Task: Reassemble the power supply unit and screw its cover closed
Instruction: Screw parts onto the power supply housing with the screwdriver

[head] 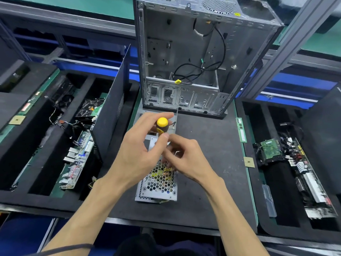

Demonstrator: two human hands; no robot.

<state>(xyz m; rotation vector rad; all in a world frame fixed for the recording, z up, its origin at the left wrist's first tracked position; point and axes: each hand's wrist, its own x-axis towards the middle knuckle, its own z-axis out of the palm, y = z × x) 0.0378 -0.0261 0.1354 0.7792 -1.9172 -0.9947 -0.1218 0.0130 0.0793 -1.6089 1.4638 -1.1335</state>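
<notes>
Both hands worked over the power supply point(156, 183): the left hand point(140, 150) gripped a screwdriver point(162, 125), the right hand point(186, 157) pinched its shaft.

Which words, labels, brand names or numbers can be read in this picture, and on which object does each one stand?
No text here can be read.
Screwdriver: no marking visible on the yellow cap.
Power supply unit: no legible label.
Computer case: yellow sticker at the top, too blurred to read.
Memory stick: its label is too small to read.
Circuit boards in the trays: print too small.
</notes>
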